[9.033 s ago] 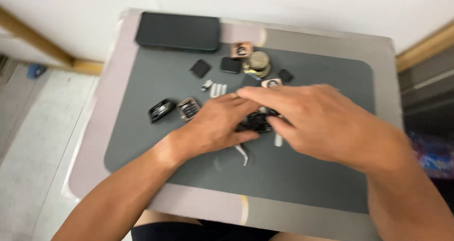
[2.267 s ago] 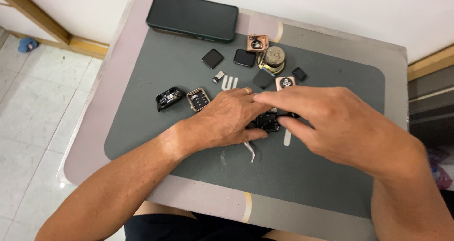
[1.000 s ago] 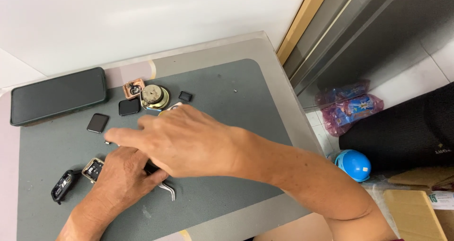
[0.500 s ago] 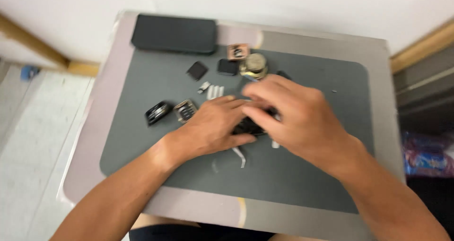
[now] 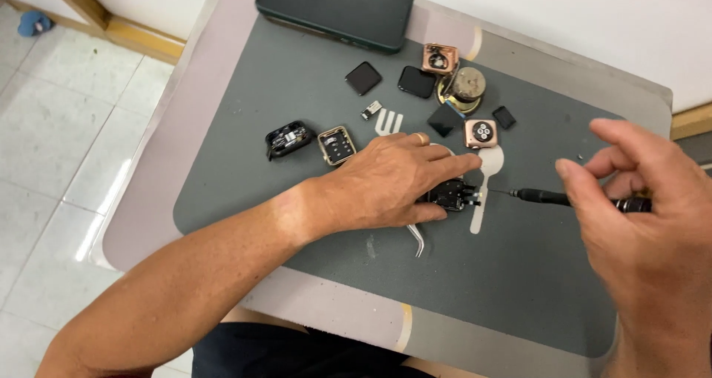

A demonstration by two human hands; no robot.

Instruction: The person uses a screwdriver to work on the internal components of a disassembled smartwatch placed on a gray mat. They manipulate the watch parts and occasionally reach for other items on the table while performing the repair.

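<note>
My left hand (image 5: 389, 181) rests on the grey work mat (image 5: 311, 89) and pins a small black watch body (image 5: 452, 195) between thumb and fingers. My right hand (image 5: 645, 222) is at the right, closed on a thin black screwdriver (image 5: 545, 196) whose fine tip points left at the watch body, just short of it. Metal tweezers (image 5: 417, 239) poke out from under my left palm. A white strap piece (image 5: 486, 178) lies under the watch body.
Near the mat's back edge lie a dark phone case (image 5: 335, 9), two black square screens (image 5: 389, 79), two rose-gold watch cases (image 5: 480, 133), a round brass part (image 5: 466, 87), an open black watch case (image 5: 288, 138) and another case (image 5: 337, 144). Tiled floor at left.
My right hand has pulled away to the right off the watch body, now showing the screwdriver. The camera has swung back over the mat. My left hand stays on the watch body.
</note>
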